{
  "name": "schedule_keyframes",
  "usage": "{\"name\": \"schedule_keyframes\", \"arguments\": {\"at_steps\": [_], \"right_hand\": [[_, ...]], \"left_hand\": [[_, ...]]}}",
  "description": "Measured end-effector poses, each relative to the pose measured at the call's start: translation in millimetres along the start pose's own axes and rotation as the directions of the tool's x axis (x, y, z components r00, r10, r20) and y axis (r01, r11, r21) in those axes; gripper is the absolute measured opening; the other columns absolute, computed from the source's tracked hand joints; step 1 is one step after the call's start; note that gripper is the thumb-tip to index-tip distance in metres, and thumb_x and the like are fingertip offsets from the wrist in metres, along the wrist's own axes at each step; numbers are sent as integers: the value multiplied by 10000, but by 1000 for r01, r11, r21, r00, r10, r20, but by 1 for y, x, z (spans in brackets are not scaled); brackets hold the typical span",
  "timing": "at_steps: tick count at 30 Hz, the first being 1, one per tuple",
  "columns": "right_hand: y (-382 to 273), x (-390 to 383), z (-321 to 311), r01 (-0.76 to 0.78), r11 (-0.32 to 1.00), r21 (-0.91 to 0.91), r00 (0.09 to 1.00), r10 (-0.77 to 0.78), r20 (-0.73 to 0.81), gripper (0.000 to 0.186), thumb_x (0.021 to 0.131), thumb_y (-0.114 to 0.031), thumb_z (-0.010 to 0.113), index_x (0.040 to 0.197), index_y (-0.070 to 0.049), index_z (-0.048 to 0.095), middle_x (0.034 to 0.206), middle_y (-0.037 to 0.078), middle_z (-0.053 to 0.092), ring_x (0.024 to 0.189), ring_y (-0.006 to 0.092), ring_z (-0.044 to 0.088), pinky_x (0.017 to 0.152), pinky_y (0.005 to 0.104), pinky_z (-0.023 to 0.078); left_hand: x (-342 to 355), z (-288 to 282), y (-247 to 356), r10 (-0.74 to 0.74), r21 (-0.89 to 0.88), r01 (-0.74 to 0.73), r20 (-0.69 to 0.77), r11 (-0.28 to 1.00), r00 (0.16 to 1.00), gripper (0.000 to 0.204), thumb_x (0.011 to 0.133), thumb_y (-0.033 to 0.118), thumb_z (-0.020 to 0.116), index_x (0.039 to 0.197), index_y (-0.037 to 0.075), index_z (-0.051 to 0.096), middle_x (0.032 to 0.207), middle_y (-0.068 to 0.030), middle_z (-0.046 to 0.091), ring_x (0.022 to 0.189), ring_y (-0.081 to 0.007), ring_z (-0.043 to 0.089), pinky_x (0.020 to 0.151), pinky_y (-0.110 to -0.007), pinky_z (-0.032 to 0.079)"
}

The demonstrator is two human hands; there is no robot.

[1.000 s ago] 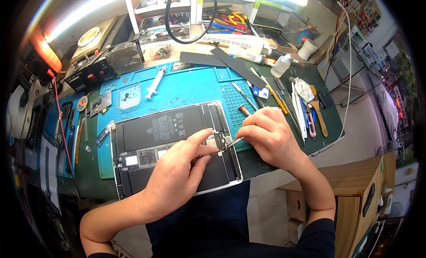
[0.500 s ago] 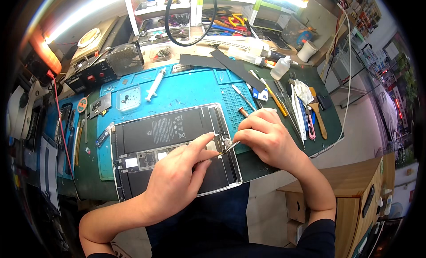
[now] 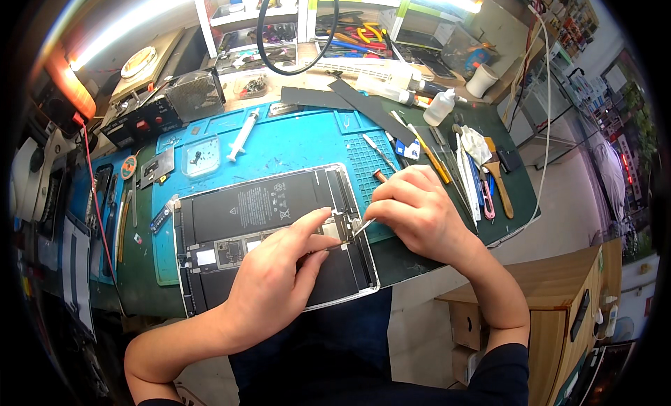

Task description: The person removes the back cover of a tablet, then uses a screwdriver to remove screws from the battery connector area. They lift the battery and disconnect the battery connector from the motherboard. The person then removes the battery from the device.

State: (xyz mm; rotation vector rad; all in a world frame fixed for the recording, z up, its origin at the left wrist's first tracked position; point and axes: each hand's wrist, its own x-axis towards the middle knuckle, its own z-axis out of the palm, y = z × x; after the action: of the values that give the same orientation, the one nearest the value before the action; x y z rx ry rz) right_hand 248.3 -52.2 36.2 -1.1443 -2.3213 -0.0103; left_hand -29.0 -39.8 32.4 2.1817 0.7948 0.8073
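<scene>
An opened tablet [image 3: 318, 200] lies tilted on the blue work mat [image 3: 276, 140], its black battery and circuit parts bare. Across its lower middle reaches my left hand [image 3: 276, 263], with index finger and thumb stretched toward the connectors [image 3: 344, 228] near the right end; nothing shows between them. In my right hand [image 3: 416, 214], pinched fingers grip thin silver tweezers [image 3: 363, 228], whose tip meets the tablet by those connectors. My curled fingers hide the rest of the tool.
Beyond the tablet are a syringe [image 3: 243, 135] and a small clear tray [image 3: 200, 156]. To the right lie a brush [image 3: 500, 186], a yellow pen-like tool [image 3: 432, 154] and a white squeeze bottle [image 3: 439, 108]. A black cable loop [image 3: 261, 35] hangs above the bench.
My left thumb and fingers have drawn back slightly to the left from the connectors. The tweezers' tip has shifted a little; the tablet stays in place.
</scene>
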Motion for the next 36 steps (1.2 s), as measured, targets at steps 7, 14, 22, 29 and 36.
{"name": "schedule_keyframes", "arguments": {"at_steps": [7, 14, 22, 29, 36], "right_hand": [[-31, -1, -1, -185, 982, -30, 981, 183, -61, 116, 839, -56, 766, 934, -66, 699, 905, 47, 645, 840, 251, 646, 734, 365, 495], [-38, 1, 4, -176, 972, -154, 984, 170, -53, 89, 846, -79, 744, 910, -72, 683, 877, 49, 604, 820, 242, 609, 712, 382, 474], [-60, 2, 6, -324, 918, -228, 946, 323, -41, 121, 845, -72, 782, 941, -62, 709, 905, 47, 656, 841, 258, 649, 735, 377, 524], [-57, -3, 19, -323, 926, -196, 944, 298, -144, 80, 844, -77, 711, 863, -88, 634, 824, 41, 569, 816, 221, 613, 667, 343, 489], [-67, 2, 11, -303, 903, -304, 953, 288, -92, 99, 790, -76, 699, 813, -89, 604, 800, 42, 548, 783, 211, 599, 647, 333, 486]], "left_hand": [[1, -3, 5, -95, -76, 100, 60, 992, 994, 533, 968, -51, 671, 1473, 16, 513, 1103, -108, 809, 985, -204, 779, 836, -316, 586], [0, -1, 3, -65, -28, 66, 29, 997, 997, 538, 962, -48, 676, 1469, -4, 501, 1085, -122, 813, 1014, -213, 779, 902, -319, 579], [-2, 0, 3, -91, -49, 92, 24, 995, 996, 555, 951, -61, 675, 1473, -26, 491, 1071, -128, 814, 988, -195, 772, 926, -321, 573], [-1, -1, 4, -84, -42, 86, 36, 995, 996, 553, 953, -62, 673, 1473, -33, 490, 1078, -128, 814, 990, -192, 767, 932, -320, 568], [-2, 1, 2, -69, -60, 70, 4, 996, 998, 540, 943, -37, 702, 1450, -31, 515, 1066, -122, 811, 974, -243, 768, 889, -342, 573]]}}
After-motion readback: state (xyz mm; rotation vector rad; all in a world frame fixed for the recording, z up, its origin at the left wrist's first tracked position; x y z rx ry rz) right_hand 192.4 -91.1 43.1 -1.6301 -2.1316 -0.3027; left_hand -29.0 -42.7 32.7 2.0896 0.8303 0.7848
